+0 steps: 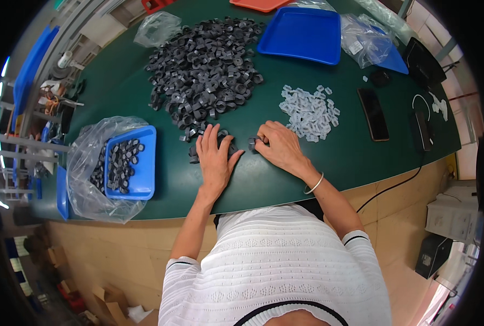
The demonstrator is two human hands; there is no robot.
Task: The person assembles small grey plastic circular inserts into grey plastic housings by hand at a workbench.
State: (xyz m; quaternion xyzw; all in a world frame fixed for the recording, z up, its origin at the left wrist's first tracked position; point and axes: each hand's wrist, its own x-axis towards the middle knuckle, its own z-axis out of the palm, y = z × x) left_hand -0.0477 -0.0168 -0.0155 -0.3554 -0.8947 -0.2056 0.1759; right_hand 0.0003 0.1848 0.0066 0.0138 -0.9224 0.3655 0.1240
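Note:
My left hand lies with spread fingers over a small cluster of dark grey ring-shaped plastic parts on the green table. Those parts are partly hidden beneath the fingers. To its right, my right hand pinches one dark grey plastic part between thumb and fingers, low over the tabletop. A large heap of the same dark parts spreads out beyond my left hand. Just past my right hand sits a pile of small translucent white plastic pieces.
At left, a blue tray with dark parts rests against a clear plastic bag. Toward the back stand a larger blue tray and more plastic bags. A black phone and a cabled black device lie at right.

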